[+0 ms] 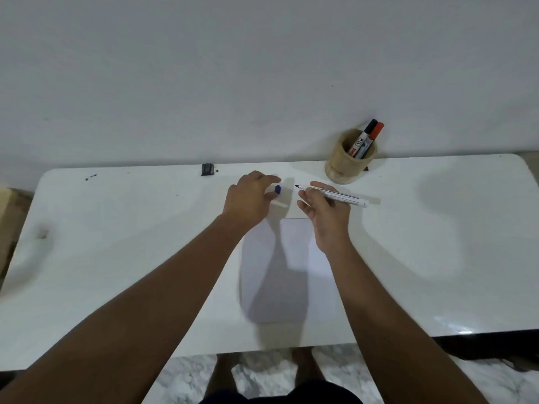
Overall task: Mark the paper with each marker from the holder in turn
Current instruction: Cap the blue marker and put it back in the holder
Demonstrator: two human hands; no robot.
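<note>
Your right hand [323, 211] is pinching an uncapped marker [335, 195] between thumb and fingers, closed around its slim white barrel; the printed barrel is lying nearly level above the table, dark tip pointing left, blunt tail pointing right. Your left hand [250, 199] is curling its fingers around a small blue cap [277, 189], the rounded end peeking out between thumb and fingertips, so that grip is closed on the cap. Tip and cap are sitting near each other with a clear gap between them.

Below both hands the paper [294, 258] is lying flat, a smooth white sheet with its long side running towards you, its surface looking bare where your arms and their shadows are not covering it. Your right wrist is hanging over its upper right corner.

The holder [347, 166] is standing upright at the far edge, right of your hands: a round, pale wooden cup with a thick rim. Two markers are leaning in it against the right side, one with a black cap [371, 126], one with a red cap [378, 130].

The table [116, 243] is glossy and white with rounded corners. A small dark block [207, 169] is sitting at its far edge, left of your hands, with a few dark specks [91, 177] further left.
</note>
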